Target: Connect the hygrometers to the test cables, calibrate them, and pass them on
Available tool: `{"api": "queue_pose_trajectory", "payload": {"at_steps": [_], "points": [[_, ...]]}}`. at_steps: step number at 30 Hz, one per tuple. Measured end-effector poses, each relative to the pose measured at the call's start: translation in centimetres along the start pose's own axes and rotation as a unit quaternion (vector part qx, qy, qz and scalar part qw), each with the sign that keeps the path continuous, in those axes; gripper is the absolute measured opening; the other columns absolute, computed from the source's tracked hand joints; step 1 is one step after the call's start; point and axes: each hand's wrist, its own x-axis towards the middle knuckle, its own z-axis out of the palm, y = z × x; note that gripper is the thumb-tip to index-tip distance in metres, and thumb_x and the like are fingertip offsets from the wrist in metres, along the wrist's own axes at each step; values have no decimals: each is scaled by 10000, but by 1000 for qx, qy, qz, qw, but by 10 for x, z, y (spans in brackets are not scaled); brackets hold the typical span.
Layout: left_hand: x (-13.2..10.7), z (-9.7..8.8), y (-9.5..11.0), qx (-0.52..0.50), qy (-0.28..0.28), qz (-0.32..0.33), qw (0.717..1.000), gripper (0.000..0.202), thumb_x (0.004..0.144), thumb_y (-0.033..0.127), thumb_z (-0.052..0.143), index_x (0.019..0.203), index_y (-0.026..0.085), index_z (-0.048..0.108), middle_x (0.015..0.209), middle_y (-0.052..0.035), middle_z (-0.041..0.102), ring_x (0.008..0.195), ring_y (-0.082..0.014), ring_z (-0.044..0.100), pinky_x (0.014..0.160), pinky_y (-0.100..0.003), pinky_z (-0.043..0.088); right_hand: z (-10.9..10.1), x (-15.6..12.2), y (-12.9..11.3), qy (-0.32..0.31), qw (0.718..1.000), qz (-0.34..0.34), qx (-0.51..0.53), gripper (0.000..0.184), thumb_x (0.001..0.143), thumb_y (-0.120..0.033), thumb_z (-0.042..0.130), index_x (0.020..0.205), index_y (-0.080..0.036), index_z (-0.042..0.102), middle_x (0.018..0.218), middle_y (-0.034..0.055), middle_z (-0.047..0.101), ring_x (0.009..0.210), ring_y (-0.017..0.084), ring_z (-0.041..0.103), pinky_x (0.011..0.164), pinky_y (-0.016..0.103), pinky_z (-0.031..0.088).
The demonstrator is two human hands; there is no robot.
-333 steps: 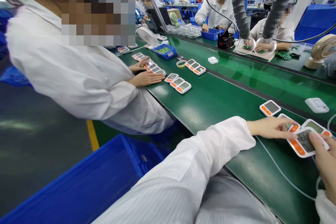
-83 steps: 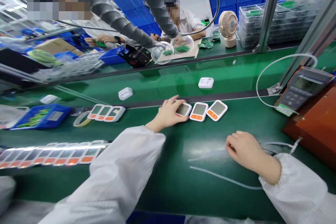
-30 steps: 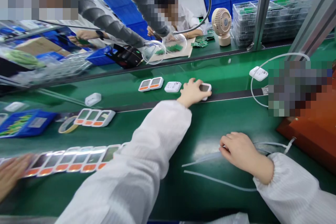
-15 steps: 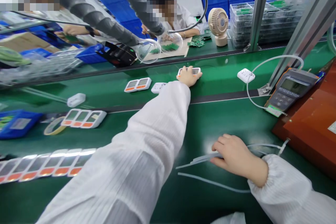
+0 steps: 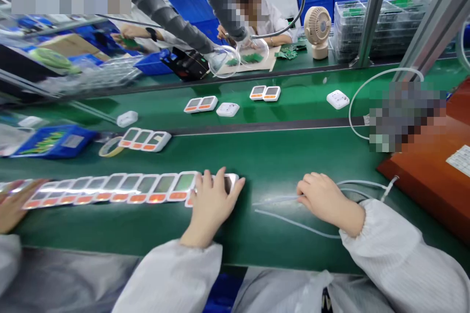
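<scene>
Altogether, at least nine orange-striped screens point(image 5: 163, 184) show in a row along the green surface point(image 5: 264, 156) at lower left, three more by one tape roll point(image 5: 105, 148), and two pairs at upper middle. The row's right end lies under the left hand point(image 5: 213, 199), its grip spread wide. At lower right, the right hand point(image 5: 326, 200) has its grip narrow at thin tubes point(image 5: 293, 221); whether it pinches any, I cannot tell.
</scene>
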Motion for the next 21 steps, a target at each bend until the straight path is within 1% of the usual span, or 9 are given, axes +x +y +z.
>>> {"api": "queue_pose_trajectory", "payload": {"at_steps": [2, 5, 9, 11, 13, 15, 17, 19, 21], "points": [[-18, 8, 4, 7, 13, 20, 1000, 718, 950, 555, 431, 1472, 64, 470, 1562, -325, 350, 1493, -519, 248, 1114, -723, 284, 1, 0, 1, 21, 1000, -10, -3, 60, 974, -235, 679, 951, -182, 662, 983, 54, 656, 931, 222, 623, 774, 338, 455], [-25, 16, 13, -29, 55, 72, 995, 634, 962, 481, 426, 1426, 57, 513, 1548, -318, 383, 1473, -484, 325, 1137, -680, 300, 5, 0, 4, 60, 998, -23, 20, 49, 995, -192, 621, 953, -176, 640, 963, 58, 654, 884, 203, 623, 750, 316, 465], [-18, 17, 24, -174, 74, 144, 971, 509, 908, 435, 541, 1300, 116, 608, 1465, -252, 510, 1362, -388, 508, 1136, -541, 397, 7, 0, 8, 146, 985, -33, 90, 93, 1019, -160, 528, 1018, -182, 619, 916, 49, 679, 841, 199, 640, 764, 321, 507], [-11, 11, 37, -290, 69, 117, 947, 485, 871, 450, 607, 1253, 150, 632, 1392, -203, 581, 1271, -347, 582, 1081, -496, 457, 3, -1, 9, 222, 964, -50, 137, 227, 1034, -132, 431, 1176, -186, 600, 1014, 65, 702, 849, 185, 661, 788, 323, 536], [0, 2, 61, -457, 41, 45, 888, 510, 849, 494, 641, 1241, 168, 635, 1300, -161, 642, 1089, -289, 670, 947, -431, 534, -4, -4, 10, 306, 933, -73, 172, 396, 1027, -97, 353, 1380, -194, 506, 1155, 88, 696, 858, 164, 675, 818, 323, 560], [10, -6, 93, -650, -33, -7, 759, 562, 826, 546, 652, 1258, 186, 622, 1208, -118, 686, 898, -232, 709, 778, -359, 565, -14, -7, 11, 378, 902, -83, 189, 513, 1021, -88, 326, 1515, -214, 381, 1260, 102, 669, 847, 148, 683, 831, 325, 576], [17, -9, 129, -760, -108, -18, 640, 584, 784, 532, 695, 1246, 181, 631, 1162, -104, 705, 847, -220, 717, 692, -318, 557, -25, -11, 12, 441, 875, -74, 185, 532, 1036, -121, 336, 1556, -233, 341, 1259, 98, 673, 821, 150, 683, 814, 334, 584], [18, -6, 159, -805, -175, -25, 566, 565, 781, 513, 696, 1229, 172, 644, 1163, -106, 712, 832, -221, 721, 670, -313, 553, -35, -15, 16, 485, 858, -65, 155, 452, 1060, -176, 366, 1501, -221, 453, 1079, 73, 720, 759, 161, 667, 747, 327, 575], [12, 2, 178, -822, -223, -27, 523, 532, 793, 492, 686, 1205, 157, 656, 1129, -107, 724, 802, -214, 716, 666, -314, 547, -42, -17, 20, 500, 858, -65, 101, 326, 1072, -236, 426, 1321, -196, 632, 861, 44, 716, 691, 167, 639, 669, 312, 538]]}}
